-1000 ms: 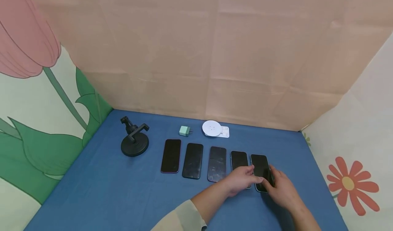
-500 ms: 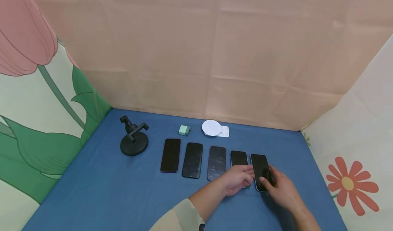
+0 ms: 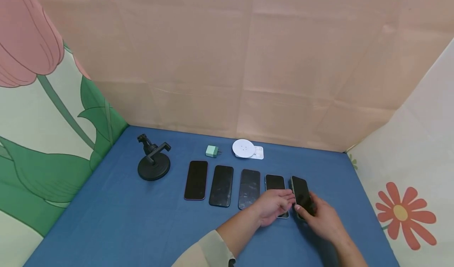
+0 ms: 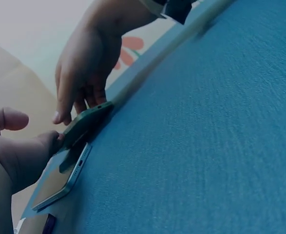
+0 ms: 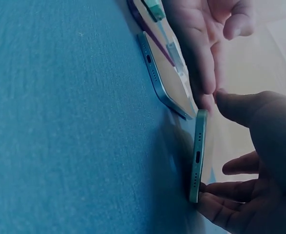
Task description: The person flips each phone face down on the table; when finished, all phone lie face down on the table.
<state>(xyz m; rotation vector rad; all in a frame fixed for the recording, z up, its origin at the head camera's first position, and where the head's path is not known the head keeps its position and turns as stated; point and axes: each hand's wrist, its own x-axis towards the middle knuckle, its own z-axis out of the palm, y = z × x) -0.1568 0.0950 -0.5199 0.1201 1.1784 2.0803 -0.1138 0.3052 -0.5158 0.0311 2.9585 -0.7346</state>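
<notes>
At the right end of a row of phones, my right hand [image 3: 324, 217] holds a dark-screened phone [image 3: 301, 194] across its width, fingers on the right edge and thumb by the left. Its green edge [image 5: 198, 156] shows in the right wrist view, tilted, with the left side raised. My left hand [image 3: 274, 207] reaches in from the left with straight fingers, their tips right at that phone's left edge. Beneath the left hand lies another phone [image 3: 274, 182], partly covered by it; its pale edge [image 4: 77, 171] shows in the left wrist view.
Three more phones, a purple-edged one [image 3: 196, 180], a black one [image 3: 221, 186] and a smudged one [image 3: 249, 188], lie leftward on the blue cloth [image 3: 117, 219]. Behind them are a green plug adapter [image 3: 212, 151] and a white round disc [image 3: 243, 148]. A black stand [image 3: 153, 166] is far left.
The rightmost phone has tipped, its left edge rising. The right thumb has slid left to that edge. My left hand has drawn slightly back from the right thumb and its fingers have straightened.
</notes>
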